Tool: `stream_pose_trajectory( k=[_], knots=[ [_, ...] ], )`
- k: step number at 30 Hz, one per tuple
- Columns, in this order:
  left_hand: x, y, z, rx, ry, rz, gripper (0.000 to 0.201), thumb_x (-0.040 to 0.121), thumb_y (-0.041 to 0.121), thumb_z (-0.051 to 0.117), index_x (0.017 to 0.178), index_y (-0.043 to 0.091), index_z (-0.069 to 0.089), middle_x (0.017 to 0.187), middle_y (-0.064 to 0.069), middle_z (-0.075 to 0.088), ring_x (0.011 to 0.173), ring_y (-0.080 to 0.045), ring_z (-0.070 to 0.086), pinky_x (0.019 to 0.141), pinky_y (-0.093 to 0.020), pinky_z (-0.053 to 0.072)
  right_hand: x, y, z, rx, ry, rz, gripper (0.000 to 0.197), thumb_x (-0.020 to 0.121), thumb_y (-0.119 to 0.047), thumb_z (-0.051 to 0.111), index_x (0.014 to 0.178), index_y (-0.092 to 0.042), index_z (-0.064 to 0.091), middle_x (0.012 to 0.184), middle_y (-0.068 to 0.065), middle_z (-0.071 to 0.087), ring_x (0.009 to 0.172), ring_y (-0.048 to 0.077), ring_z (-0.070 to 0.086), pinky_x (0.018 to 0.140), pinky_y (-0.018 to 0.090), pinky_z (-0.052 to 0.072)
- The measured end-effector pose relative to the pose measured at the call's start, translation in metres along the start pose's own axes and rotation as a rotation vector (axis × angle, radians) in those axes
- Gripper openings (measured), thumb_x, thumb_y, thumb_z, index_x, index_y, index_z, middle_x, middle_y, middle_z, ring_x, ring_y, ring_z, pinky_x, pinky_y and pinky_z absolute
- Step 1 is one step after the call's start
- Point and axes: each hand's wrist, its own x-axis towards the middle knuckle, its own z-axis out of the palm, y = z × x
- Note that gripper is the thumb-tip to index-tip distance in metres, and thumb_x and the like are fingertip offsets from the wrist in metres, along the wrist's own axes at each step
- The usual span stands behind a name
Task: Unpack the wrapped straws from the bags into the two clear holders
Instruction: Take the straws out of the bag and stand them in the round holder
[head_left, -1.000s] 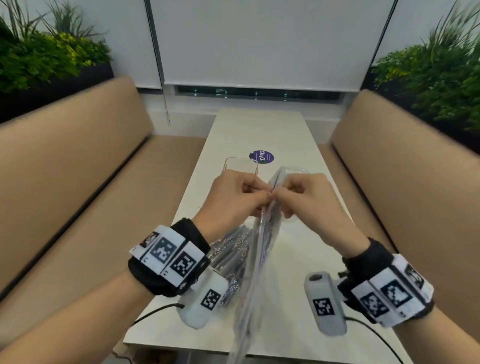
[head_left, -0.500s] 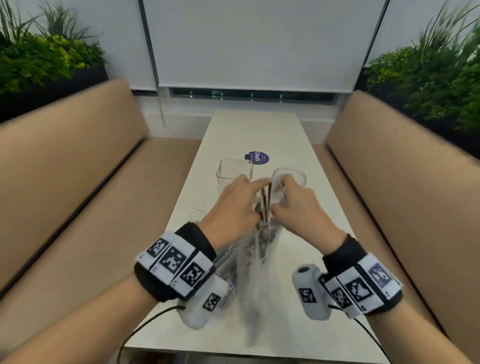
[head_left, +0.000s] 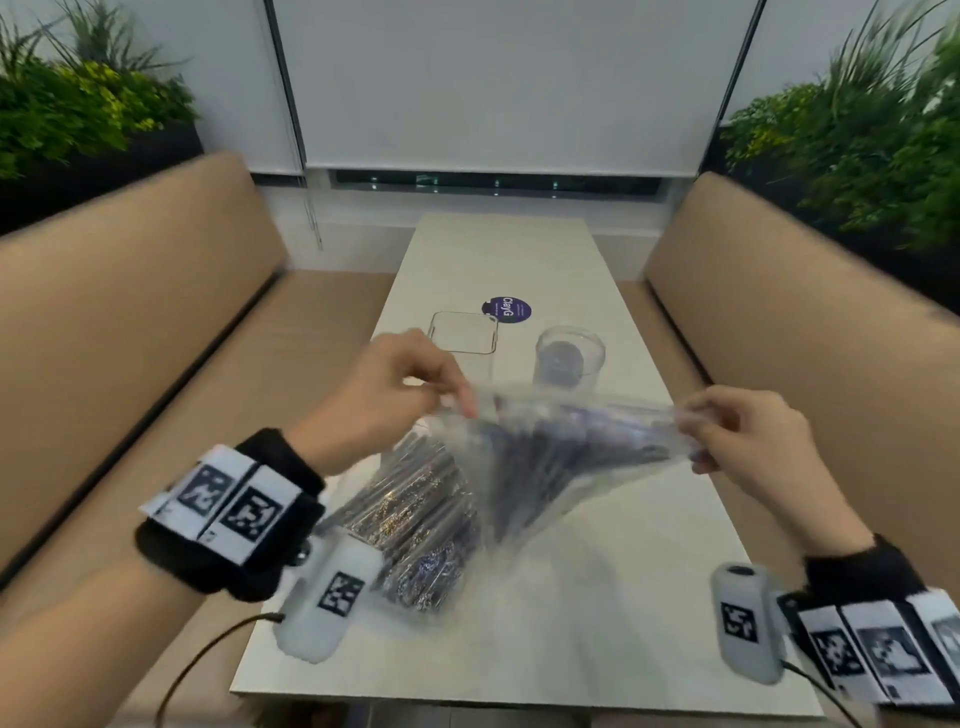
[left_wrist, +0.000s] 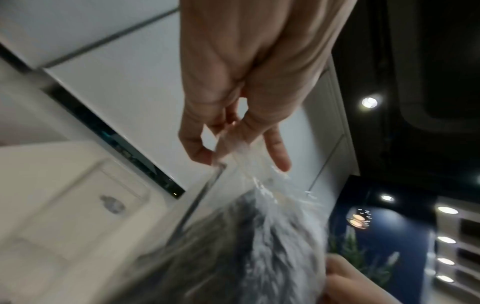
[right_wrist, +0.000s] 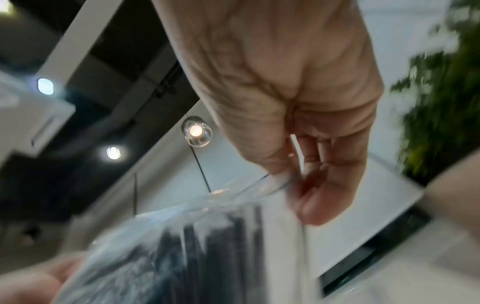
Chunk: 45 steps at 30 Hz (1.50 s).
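A long pale table (head_left: 524, 613) runs away from the viewer between two tan benches. Toward its far half lies a round purple sticker (head_left: 506, 309), the landmark here. Just nearer than the sticker and to its left stands a square clear holder (head_left: 464, 332); nearer and to its right stands a round clear holder (head_left: 570, 356). Well nearer again, left of the sticker's line, a bag of wrapped straws (head_left: 415, 525) lies flat on the tabletop.

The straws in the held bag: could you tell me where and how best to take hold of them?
Judging by the pose, grip the straws near their upper ends, reaching in from above through the bag mouth. The left hand and right hand pinch its rim apart, and the straws fan up toward that opening.
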Motion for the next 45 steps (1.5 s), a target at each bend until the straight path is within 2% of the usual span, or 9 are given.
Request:
stream_pose_trajectory(
  k=[6, 12, 16, 20, 23, 25, 31, 40, 45],
  knots=[
    [-0.010, -0.012, 0.011, 0.526, -0.035, -0.133, 0.055, 0.081, -0.006, 0.050, 0.124, 0.028, 0.062, 0.126, -0.001, 0.040, 0.085, -0.024, 0.058, 0.082, -0.041, 0.051, -0.015, 0.011, 0.008, 0.105, -0.118, 0.082, 0.028, 0.090, -0.006, 0.059, 0.075, -0.025, 0.073, 0.074, 0.003, 0.073, 0.056, 0.010, 0.070, 0.055, 0.026, 0.060],
    [-0.016, -0.008, 0.034, 0.000, -0.446, -0.306, 0.125, 0.070, -0.016, 0.066, 0.147, 0.050, -0.007, 0.157, -0.004, 0.021, 0.094, -0.015, 0.063, 0.062, -0.025, 0.055, -0.023, 0.003, 0.032, 0.246, -0.187, 0.078, 0.017, 0.094, -0.019, 0.057, 0.087, -0.023, 0.072, 0.093, 0.010, 0.068, 0.078, 0.018, 0.066, 0.057, 0.027, 0.058],
    [-0.014, -0.019, 0.038, -0.552, -0.184, -0.434, 0.116, 0.068, -0.032, 0.056, 0.150, 0.039, 0.016, 0.090, -0.002, 0.054, 0.060, -0.014, 0.058, 0.056, -0.027, 0.053, -0.026, 0.007, 0.037, 0.162, -0.205, 0.048, 0.025, 0.089, -0.001, 0.057, 0.090, -0.022, 0.071, 0.087, 0.009, 0.072, 0.074, 0.021, 0.070, 0.055, 0.026, 0.056],
    [-0.025, -0.017, 0.030, -0.097, -0.208, -0.228, 0.109, 0.069, -0.012, 0.067, 0.146, 0.050, 0.021, 0.066, 0.011, 0.036, 0.050, -0.007, 0.038, 0.043, -0.028, 0.038, -0.025, 0.019, 0.019, 0.112, -0.020, 0.119, 0.027, 0.085, 0.005, 0.055, 0.086, -0.015, 0.074, 0.079, 0.010, 0.072, 0.059, 0.020, 0.066, 0.062, 0.039, 0.062],
    [-0.026, -0.009, 0.034, -0.242, -0.231, -0.251, 0.122, 0.068, -0.016, 0.064, 0.141, 0.064, 0.007, 0.105, 0.009, 0.056, 0.057, 0.000, 0.033, 0.047, -0.039, 0.047, -0.036, 0.004, 0.030, 0.405, -0.040, 0.250, 0.025, 0.090, -0.002, 0.050, 0.084, -0.012, 0.073, 0.079, 0.016, 0.064, 0.056, 0.019, 0.060, 0.060, 0.039, 0.059],
    [-0.024, -0.002, 0.042, -0.482, -0.235, -0.323, 0.133, 0.070, -0.023, 0.064, 0.137, 0.067, -0.007, 0.150, -0.006, 0.032, 0.068, -0.001, 0.059, 0.060, -0.038, 0.059, -0.046, -0.011, 0.045, 0.570, -0.190, 0.314, 0.021, 0.094, -0.012, 0.049, 0.092, -0.015, 0.069, 0.090, 0.012, 0.069, 0.071, 0.021, 0.066, 0.065, 0.039, 0.057],
    [-0.034, -0.005, 0.056, -0.471, -0.213, -0.256, 0.141, 0.068, -0.019, 0.071, 0.139, 0.058, -0.022, 0.159, -0.002, 0.014, 0.130, -0.050, 0.039, 0.058, -0.019, 0.057, -0.049, -0.015, 0.061, 0.723, -0.230, 0.251, 0.044, 0.085, 0.014, 0.037, 0.082, -0.012, 0.071, 0.080, 0.007, 0.073, 0.069, 0.024, 0.066, 0.060, 0.029, 0.051],
    [-0.026, 0.004, 0.023, 0.160, -0.475, -0.022, 0.103, 0.056, 0.040, 0.089, 0.133, 0.066, 0.026, 0.149, 0.021, -0.016, 0.145, -0.020, 0.003, 0.119, -0.045, 0.011, -0.029, -0.028, 0.047, 0.451, -0.346, 0.177, 0.041, 0.090, 0.012, 0.036, 0.079, -0.005, 0.071, 0.062, -0.002, 0.064, 0.050, 0.013, 0.046, 0.044, 0.019, 0.034],
    [-0.002, 0.009, 0.041, 0.009, -0.571, -0.098, 0.109, 0.060, 0.027, 0.091, 0.146, 0.038, 0.024, 0.137, 0.006, 0.041, 0.129, -0.013, 0.043, 0.108, -0.032, 0.037, -0.016, -0.043, 0.046, 0.468, -0.261, 0.113, 0.029, 0.091, 0.005, 0.043, 0.088, -0.001, 0.072, 0.062, 0.000, 0.060, 0.053, 0.012, 0.043, 0.046, 0.018, 0.034]
  ],
)
